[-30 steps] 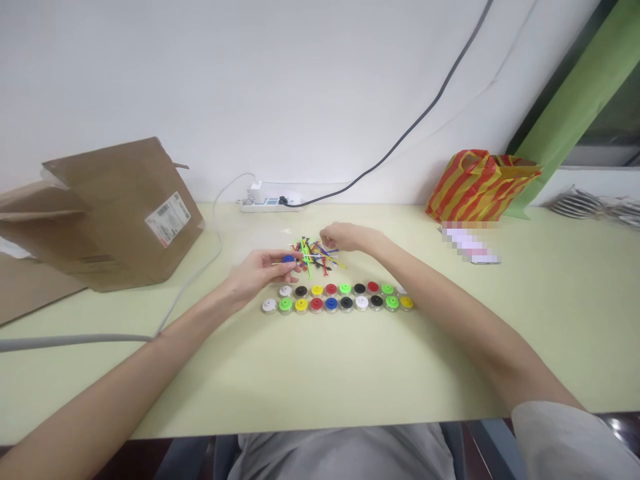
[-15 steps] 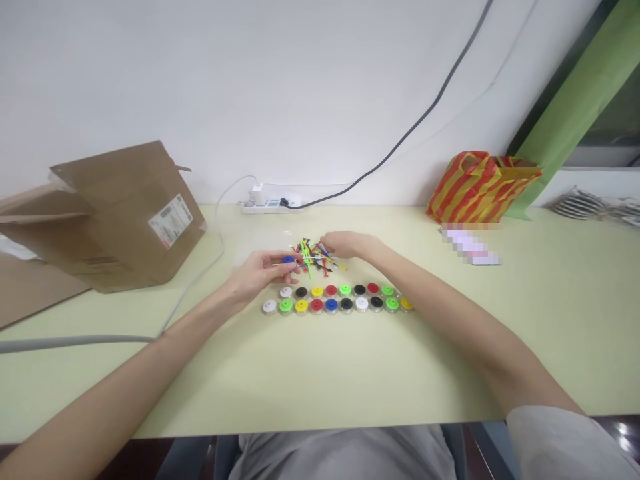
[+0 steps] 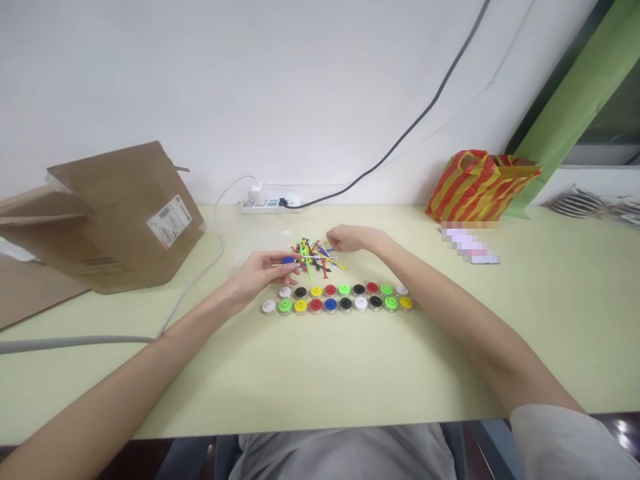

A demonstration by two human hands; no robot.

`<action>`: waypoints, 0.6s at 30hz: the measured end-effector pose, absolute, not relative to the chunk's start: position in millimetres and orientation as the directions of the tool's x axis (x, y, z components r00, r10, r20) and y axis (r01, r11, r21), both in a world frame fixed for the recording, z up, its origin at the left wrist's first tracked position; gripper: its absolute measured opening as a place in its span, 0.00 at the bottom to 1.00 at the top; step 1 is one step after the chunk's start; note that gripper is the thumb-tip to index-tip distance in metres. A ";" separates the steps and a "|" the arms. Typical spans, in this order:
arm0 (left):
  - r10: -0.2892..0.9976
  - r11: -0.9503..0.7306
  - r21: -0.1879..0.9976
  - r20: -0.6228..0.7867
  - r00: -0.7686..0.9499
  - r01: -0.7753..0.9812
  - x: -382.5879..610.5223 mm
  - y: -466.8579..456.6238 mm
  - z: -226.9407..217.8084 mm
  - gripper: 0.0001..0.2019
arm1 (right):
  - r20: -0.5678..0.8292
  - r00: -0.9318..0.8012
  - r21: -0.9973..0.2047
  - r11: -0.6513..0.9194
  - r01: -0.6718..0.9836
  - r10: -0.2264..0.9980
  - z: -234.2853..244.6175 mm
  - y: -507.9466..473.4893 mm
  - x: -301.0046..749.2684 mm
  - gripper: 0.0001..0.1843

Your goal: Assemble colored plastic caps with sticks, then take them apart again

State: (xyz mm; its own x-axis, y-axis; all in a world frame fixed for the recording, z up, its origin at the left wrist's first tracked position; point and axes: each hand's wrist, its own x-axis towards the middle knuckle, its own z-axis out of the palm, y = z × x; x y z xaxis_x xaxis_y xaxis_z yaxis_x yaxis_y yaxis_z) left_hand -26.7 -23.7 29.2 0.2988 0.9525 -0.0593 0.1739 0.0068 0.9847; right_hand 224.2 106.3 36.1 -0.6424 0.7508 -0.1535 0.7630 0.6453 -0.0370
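My left hand (image 3: 263, 272) is closed on a small round piece with a blue top (image 3: 288, 261), held at the left edge of a pile of thin coloured plastic sticks (image 3: 315, 259). At the pile's far right edge is my right hand (image 3: 347, 238), its fingers curled together in a pinch; whatever lies between the fingertips is too small to make out. Nearer to me, two rows of small clear round pieces with coloured tops (image 3: 331, 305) stand upright on the table, in white, black, yellow, red, green and blue.
An open cardboard box (image 3: 125, 220) stands at the left, with a grey cable (image 3: 75, 343) in front of it. A white power strip (image 3: 273, 205) lies against the wall. A striped red and yellow bag (image 3: 475, 190) and a flat pale packet (image 3: 470, 247) are on the right.
My right hand has shifted slightly right and up, away from the middle of the stick pile. The left hand still holds the blue-topped piece in the same place.
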 end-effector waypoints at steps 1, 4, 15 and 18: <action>0.951 0.000 0.986 -0.053 0.305 0.169 -27.0 -23.4 28.9 0.25 | -0.151 -0.647 -0.043 0.649 0.760 0.748 37.3 105.8 225.0 0.09; 0.947 -0.014 0.987 -0.039 0.318 0.161 -27.7 -22.6 28.1 0.24 | -0.133 -0.656 -0.058 0.655 0.754 0.743 44.2 104.2 229.6 0.09; 0.955 -0.041 0.989 -0.003 0.297 0.142 -28.0 -24.2 29.2 0.24 | 0.207 -0.622 -0.250 0.655 0.713 0.755 81.5 102.7 255.0 0.08; 0.954 -0.049 0.991 0.009 0.299 0.127 -28.8 -23.7 28.4 0.22 | 0.292 -0.612 -0.242 0.676 0.696 0.735 89.2 105.4 262.1 0.10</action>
